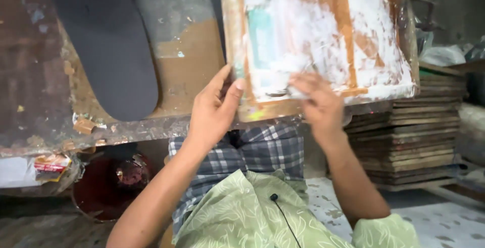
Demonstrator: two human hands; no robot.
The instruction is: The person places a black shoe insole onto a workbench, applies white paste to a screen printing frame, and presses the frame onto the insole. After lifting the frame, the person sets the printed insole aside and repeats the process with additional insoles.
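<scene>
A wooden-framed board (323, 36) smeared with white, orange and teal paint lies tilted on the worn workbench (187, 61). My left hand (214, 109) grips the board's near left corner, thumb on top of the frame. My right hand (316, 101) presses on the painted surface near the front edge, blurred; something thin and pale seems pinched in its fingers, but I cannot tell what. Below the hands are my green patterned shirt and checked cloth.
A dark grey sole-shaped sheet (113, 51) lies on the bench at left. A stack of wooden frames (409, 142) stands at right. A dark red bucket (108, 187) sits under the bench beside crumpled packets (50, 166).
</scene>
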